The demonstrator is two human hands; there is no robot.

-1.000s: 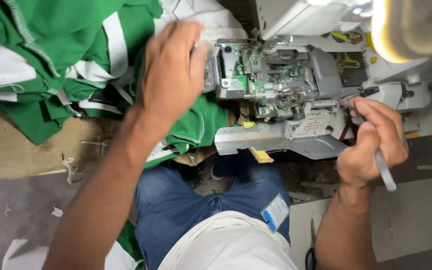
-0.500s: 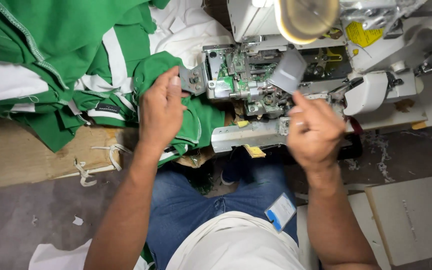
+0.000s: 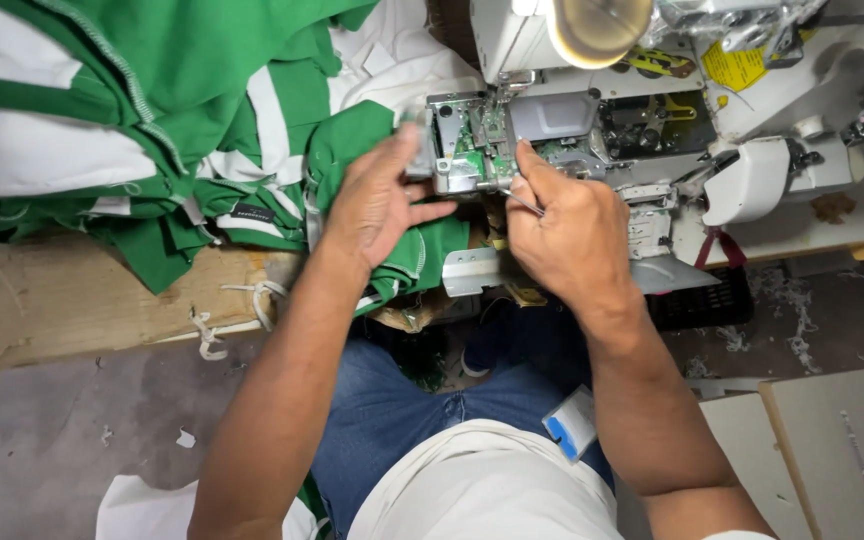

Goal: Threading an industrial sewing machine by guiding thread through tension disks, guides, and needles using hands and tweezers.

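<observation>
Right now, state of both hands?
Left hand: open, fingers spread on the green fabric by the sewing machine.
Right hand: closed, pinching thin metal tweezers.

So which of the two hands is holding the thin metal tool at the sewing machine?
The right hand pinches thin metal tweezers at the machine; the left hand rests open on the green fabric.

Left hand [image 3: 377, 205] open, fingers spread, palm down. Right hand [image 3: 567, 225] fisted, fingers pinched together. Both forearms extended forward.
</observation>
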